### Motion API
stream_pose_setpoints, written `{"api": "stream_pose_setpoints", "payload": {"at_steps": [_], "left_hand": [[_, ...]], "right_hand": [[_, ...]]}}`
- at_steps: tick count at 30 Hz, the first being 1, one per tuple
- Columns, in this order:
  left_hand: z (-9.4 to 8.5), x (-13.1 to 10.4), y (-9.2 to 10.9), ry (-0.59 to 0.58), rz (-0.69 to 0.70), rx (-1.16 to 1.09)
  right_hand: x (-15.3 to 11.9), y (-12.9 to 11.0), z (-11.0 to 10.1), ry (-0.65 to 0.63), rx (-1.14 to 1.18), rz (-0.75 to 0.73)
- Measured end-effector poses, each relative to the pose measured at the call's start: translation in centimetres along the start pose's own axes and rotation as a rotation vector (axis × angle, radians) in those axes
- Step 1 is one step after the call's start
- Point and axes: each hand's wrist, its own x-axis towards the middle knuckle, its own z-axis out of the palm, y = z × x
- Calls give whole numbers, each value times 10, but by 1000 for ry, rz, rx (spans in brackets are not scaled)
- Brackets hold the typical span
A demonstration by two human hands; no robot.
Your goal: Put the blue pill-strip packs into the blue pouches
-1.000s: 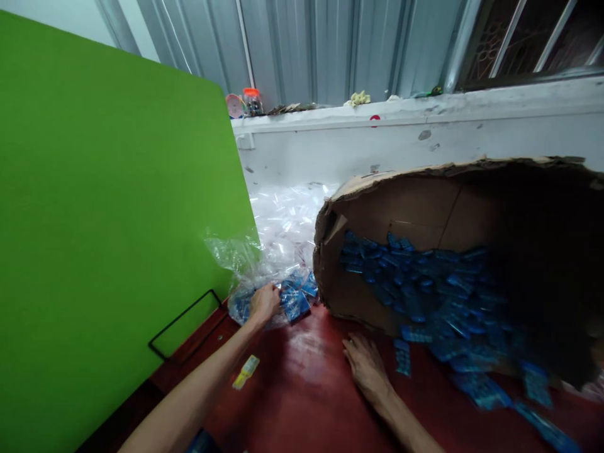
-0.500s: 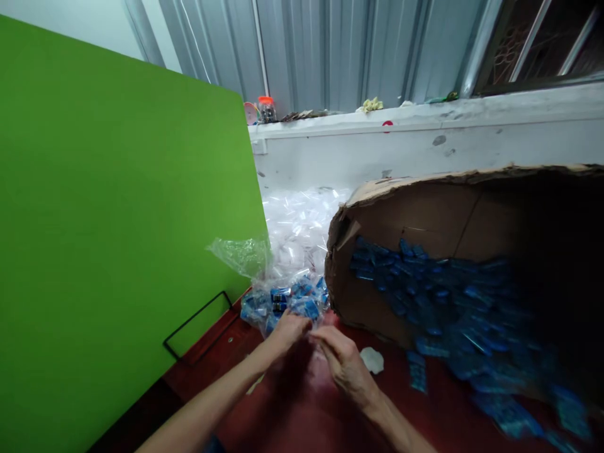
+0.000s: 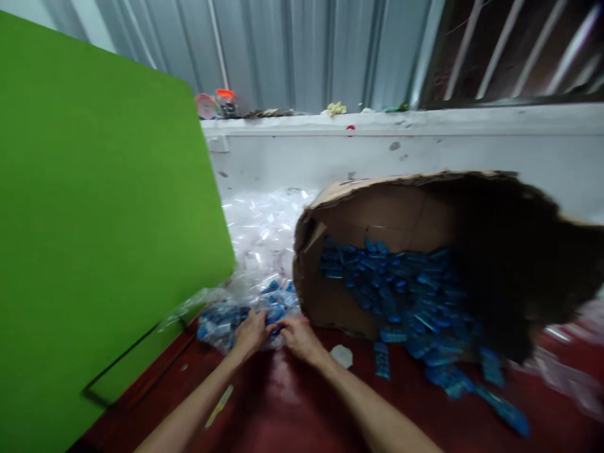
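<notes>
Plastic bag of blue packets, left hand, right hand pinching it

No text, label or number can be read anywhere. The blue packets in the cardboard box carry print too blurred to make out.

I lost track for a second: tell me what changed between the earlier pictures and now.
The right hand left the dark red tabletop by the cardboard box and moved left to the clear plastic bag of blue packets, joining the left hand; both now grip it. The box, spilled blue packets and green board stayed put.
</notes>
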Motion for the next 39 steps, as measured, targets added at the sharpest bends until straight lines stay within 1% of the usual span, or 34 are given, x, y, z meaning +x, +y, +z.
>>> {"api": "stream_pose_setpoints", "payload": {"at_steps": [2,4,5,6,7,9,11,12,14,16,18,20,22,23,24,25,26,27,28,29,30,31,32,33,34,35,37,39], "left_hand": [[5,6,6,6,37,53],[10,10,9,19,76,82],[11,11,9,21,96,89],[12,13,9,18,115,84],[12,13,9,21,123,63],[10,13,8,55,79,-38],[6,10,8,151,-16,-214],[4,7,8,208,-54,-310],[-4,-1,8,314,-86,-472],[-13,-12,9,397,-84,-588],[-21,-27,13,495,-75,-657],[-22,-47,22,633,-26,-646],[-13,-72,36,757,107,-541],[-5,-86,44,787,224,-479],[6,-100,52,776,388,-419],[18,-115,61,717,568,-372],[30,-129,69,665,705,-326],[41,-142,75,664,819,-304],[49,-153,81,596,871,-298],[56,-161,85,437,910,-298],[61,-167,88,301,923,-308],[63,-168,90,176,904,-314],[65,-166,91,95,868,-307],[67,-161,92,66,825,-286],[69,-153,94,73,775,-247],[71,-142,95,92,741,-190],[75,-116,99,64,733,-72],[77,-91,102,-11,733,17]], "right_hand": [[-9,-9,-5,32,-53,-47],[-24,-12,-15,69,-102,-116],[-34,-11,-21,113,-141,-177],[-46,-7,-27,158,-181,-199],[-60,0,-34,191,-225,-189],[-89,20,-48,209,-352,-101],[-116,44,-61,182,-463,37],[-127,55,-66,141,-500,120],[-142,70,-74,108,-540,228],[-146,71,-79,172,-511,228],[-143,58,-81,255,-339,206],[-137,34,-80,273,9,227],[-133,9,-75,179,483,334],[-132,-2,-71,131,729,412],[-133,-10,-68,89,943,468],[-136,-15,-64,69,1099,512],[-141,-17,-62,76,1187,541],[-147,-15,-60,108,1201,560],[-155,-11,-58,150,1156,581],[-164,-5,-58,192,1071,610],[-174,3,-59,223,970,641],[-185,11,-60,218,876,674],[-195,19,-61,199,791,705],[-204,27,-63,179,720,727],[-212,33,-64,176,654,737],[-218,38,-65,206,590,730],[-224,42,-66,260,517,685],[-226,42,-68,232,554,671]]}}
